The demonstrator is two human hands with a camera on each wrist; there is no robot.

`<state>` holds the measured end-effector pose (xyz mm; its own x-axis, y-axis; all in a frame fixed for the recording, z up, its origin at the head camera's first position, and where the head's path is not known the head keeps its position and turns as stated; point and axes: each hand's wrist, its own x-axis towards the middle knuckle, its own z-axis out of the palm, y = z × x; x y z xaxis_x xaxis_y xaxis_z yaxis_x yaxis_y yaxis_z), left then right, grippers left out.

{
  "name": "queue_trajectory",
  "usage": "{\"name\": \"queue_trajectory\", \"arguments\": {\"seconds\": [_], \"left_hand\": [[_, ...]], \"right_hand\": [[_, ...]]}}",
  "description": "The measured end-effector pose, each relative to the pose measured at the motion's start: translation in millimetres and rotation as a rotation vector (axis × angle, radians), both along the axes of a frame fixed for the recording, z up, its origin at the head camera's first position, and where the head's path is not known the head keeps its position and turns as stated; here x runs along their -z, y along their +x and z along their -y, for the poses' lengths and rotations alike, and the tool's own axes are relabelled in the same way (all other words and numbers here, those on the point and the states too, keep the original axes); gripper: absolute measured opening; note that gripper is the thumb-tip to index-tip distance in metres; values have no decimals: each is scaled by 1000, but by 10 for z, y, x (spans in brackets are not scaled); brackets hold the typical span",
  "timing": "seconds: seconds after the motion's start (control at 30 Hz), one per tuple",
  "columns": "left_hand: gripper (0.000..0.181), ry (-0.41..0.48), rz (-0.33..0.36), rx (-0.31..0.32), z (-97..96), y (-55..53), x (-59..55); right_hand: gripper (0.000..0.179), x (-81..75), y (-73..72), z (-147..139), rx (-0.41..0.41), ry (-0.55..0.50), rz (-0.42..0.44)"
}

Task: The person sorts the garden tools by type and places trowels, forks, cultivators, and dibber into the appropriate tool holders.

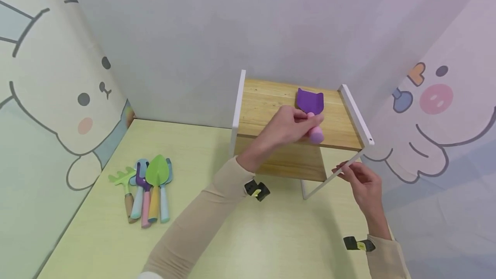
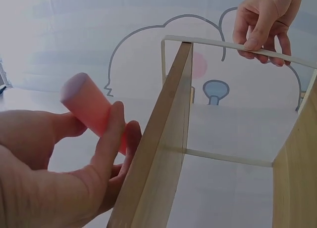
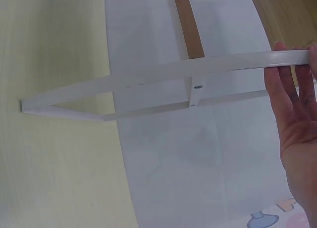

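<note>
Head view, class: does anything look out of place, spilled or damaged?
Nothing looks spilled or damaged. The purple scoop stands out slightly: the left hand holds it at the shelf, apart from the other tools bunched on the table.

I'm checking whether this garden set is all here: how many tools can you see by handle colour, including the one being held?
Pink: 2 (held purple scoop, purple-headed tool on the table)
Light blue: 2 (left blue tool, right blue tool)
Yellow: 1 (green trowel)
Brown: 1 (green rake)
Total: 6
</note>
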<state>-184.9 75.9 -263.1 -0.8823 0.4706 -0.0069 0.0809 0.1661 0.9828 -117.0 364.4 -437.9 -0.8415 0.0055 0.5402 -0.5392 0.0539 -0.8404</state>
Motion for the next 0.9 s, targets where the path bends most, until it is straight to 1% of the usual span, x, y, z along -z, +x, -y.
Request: {"name": "queue_trajectory", "arguments": {"seconds": [0.17,0.27,0.47,0.57,0.67,0.9], "left_hand": [[31,17,-33,39,-35,7,23],[30,13,-54,29,-78,12,33],[31,-34,-72,-41,-181,8,30],[37,-61,-101,-77,-236,-4,30],[38,-65,-124,-103,-285,-7,38],[29,-91,-175,-157,-393,-10,71]], "right_hand": [[18,-7,0,-2,1,-5,5],[18,-6,-3,-5,-7,-18,-1],[19,5,-1,-8,-9,-29,-4],[19,5,3,-6,-10,-34,-1],[19,-3,7,1,-6,-31,2],[18,-5,3,11,-5,-30,1]]}}
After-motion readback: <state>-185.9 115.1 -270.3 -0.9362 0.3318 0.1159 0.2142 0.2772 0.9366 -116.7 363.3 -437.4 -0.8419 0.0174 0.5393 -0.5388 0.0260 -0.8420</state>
